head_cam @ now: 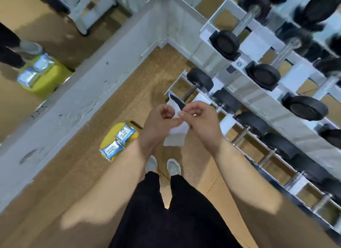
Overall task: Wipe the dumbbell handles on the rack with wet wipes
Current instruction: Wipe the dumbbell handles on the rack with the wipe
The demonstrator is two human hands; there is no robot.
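Note:
A white wet wipe hangs between my two hands in the middle of the view. My left hand pinches its left edge with curled fingers, and my right hand pinches its right edge. The white dumbbell rack runs along the right side, a short way beyond my hands. Black dumbbells with metal handles lie on it, such as the nearest one on the lower tier with its handle just past the wipe. Neither hand touches a dumbbell.
A yellow box holding two wet wipe packs stands on the wooden floor left of my feet. A mirror wall with a white base runs along the left and reflects the box. My shoes are on the floor below.

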